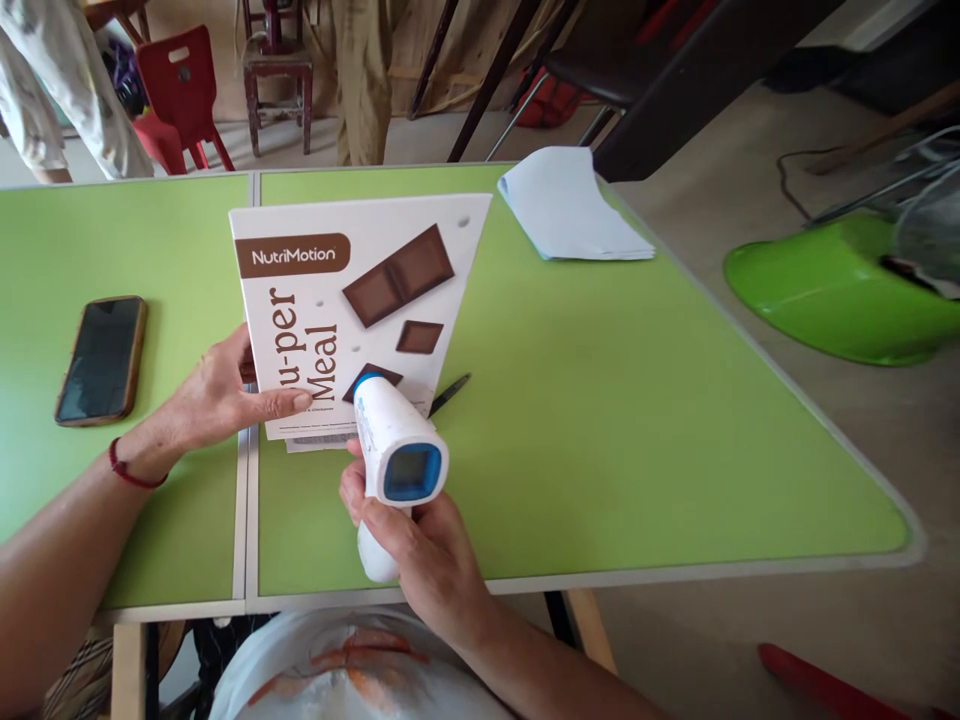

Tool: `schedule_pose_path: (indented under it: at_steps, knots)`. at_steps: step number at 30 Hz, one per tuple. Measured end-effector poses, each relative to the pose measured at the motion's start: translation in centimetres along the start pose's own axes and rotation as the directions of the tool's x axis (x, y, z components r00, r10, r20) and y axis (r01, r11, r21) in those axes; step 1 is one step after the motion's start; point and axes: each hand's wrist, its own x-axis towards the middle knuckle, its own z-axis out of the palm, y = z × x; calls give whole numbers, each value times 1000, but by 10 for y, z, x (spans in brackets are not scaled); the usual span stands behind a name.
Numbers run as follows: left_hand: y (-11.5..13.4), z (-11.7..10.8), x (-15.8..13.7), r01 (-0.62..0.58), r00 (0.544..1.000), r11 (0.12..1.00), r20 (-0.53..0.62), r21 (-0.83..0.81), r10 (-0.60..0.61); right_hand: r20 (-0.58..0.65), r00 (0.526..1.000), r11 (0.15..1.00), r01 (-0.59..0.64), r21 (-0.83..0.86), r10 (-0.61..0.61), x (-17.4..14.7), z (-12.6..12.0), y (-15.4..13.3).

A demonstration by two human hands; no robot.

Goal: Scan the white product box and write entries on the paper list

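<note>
My left hand grips the lower left edge of a white box printed with "NutriMotion" and brown chocolate pieces, thumb on the front and fingers behind. The box is held up above the green table. In my right hand is a white infrared thermometer with a blue-framed screen, gripped by its handle. Its blue nose end points at the lower part of the box front, and I cannot tell whether the two touch. A dark pen lies just right of the box, partly hidden.
A phone lies on the table's left part. Folded white papers rest near the far right edge. Beyond the table stand a red chair, a wooden stool and two people's legs. A green chair is on the right.
</note>
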Motion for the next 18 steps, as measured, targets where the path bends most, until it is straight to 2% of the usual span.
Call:
schedule_pose_path:
  at_steps: [6,18]
  knots:
    - [2,-1,0,-12,1000,1000,16,-5,12,27,999,999,-22,37,21,0,1,0]
    - [0,-1,1,-30,1000,999,-6,15,30,-20,999,1000,-28,-7,28,3,5,-4]
